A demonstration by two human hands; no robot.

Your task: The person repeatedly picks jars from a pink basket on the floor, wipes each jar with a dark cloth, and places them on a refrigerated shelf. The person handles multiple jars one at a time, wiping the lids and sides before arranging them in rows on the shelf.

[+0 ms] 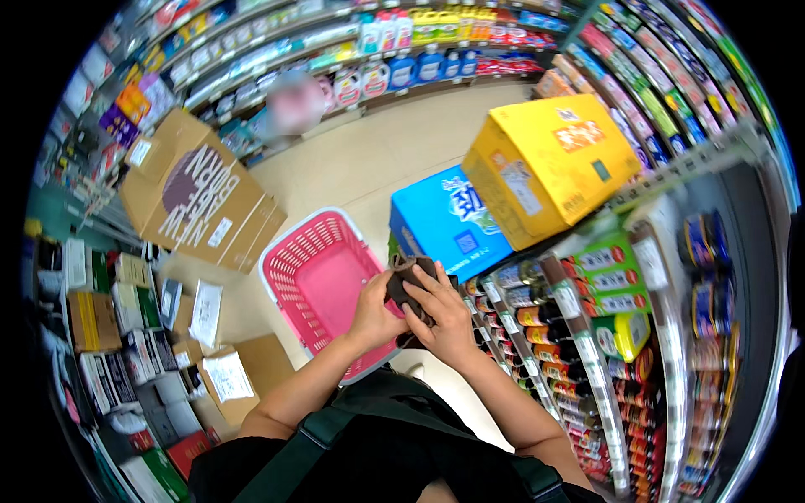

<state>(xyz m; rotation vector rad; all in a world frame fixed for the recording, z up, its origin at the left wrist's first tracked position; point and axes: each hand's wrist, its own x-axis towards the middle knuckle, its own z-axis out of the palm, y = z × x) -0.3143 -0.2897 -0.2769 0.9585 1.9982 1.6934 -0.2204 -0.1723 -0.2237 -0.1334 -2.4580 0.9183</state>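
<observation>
A folded dark brown cloth item with a cord along its top is between my two hands, over the right side of a pink plastic shopping basket. My left hand grips its left side. My right hand lies over its right side with the fingers spread across it. What the item is exactly, I cannot tell. The basket has a pale rim and slotted walls, and its visible floor holds nothing.
A blue carton and a yellow carton stand ahead right, by shelves of bottles and jars. A large cardboard box is at left. Smaller boxes fill the lower left. Detergent shelves run across the back.
</observation>
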